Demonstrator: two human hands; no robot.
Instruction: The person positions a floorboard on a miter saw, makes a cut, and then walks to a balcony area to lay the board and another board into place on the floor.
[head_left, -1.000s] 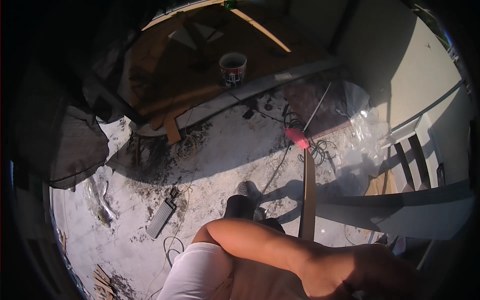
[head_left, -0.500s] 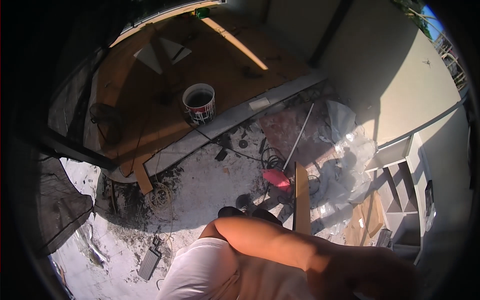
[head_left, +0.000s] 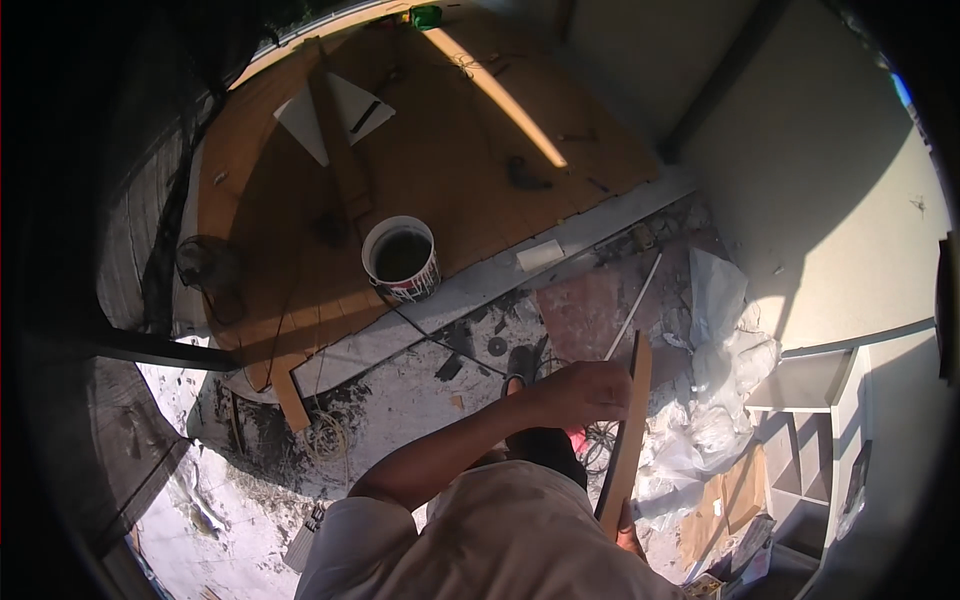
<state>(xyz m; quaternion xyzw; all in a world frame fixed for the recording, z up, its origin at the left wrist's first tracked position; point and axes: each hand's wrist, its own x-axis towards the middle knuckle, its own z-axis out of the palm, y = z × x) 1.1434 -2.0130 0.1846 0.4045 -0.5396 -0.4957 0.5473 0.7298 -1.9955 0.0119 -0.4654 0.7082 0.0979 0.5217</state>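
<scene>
A long narrow wooden plank (head_left: 634, 400) stands tilted in front of me, its edge toward me. Near its lower end my right hand (head_left: 628, 532) is closed around it, mostly hidden by the board and my shirt. My left forearm reaches across my body, and my left hand (head_left: 597, 390) is beside the plank's upper part with curled fingers. Shade hides what those fingers hold, if anything. Behind the plank and my left arm, a bit of a pink thing (head_left: 578, 440) shows on the floor.
A paint-spattered bucket (head_left: 402, 262) stands by the edge of the brown plank floor (head_left: 480, 190). Crumpled clear plastic (head_left: 715, 400) and a white shelf unit (head_left: 850, 400) are at right. Coiled cord (head_left: 327, 437) and a wood offcut (head_left: 290, 398) lie at left. A thin white rod (head_left: 634, 305) lies ahead.
My left arm has swung back from the lower right, bringing the hand beside the plank. The plank has shifted right and tilted. My right hand now shows at its lower end. The view has shifted.
</scene>
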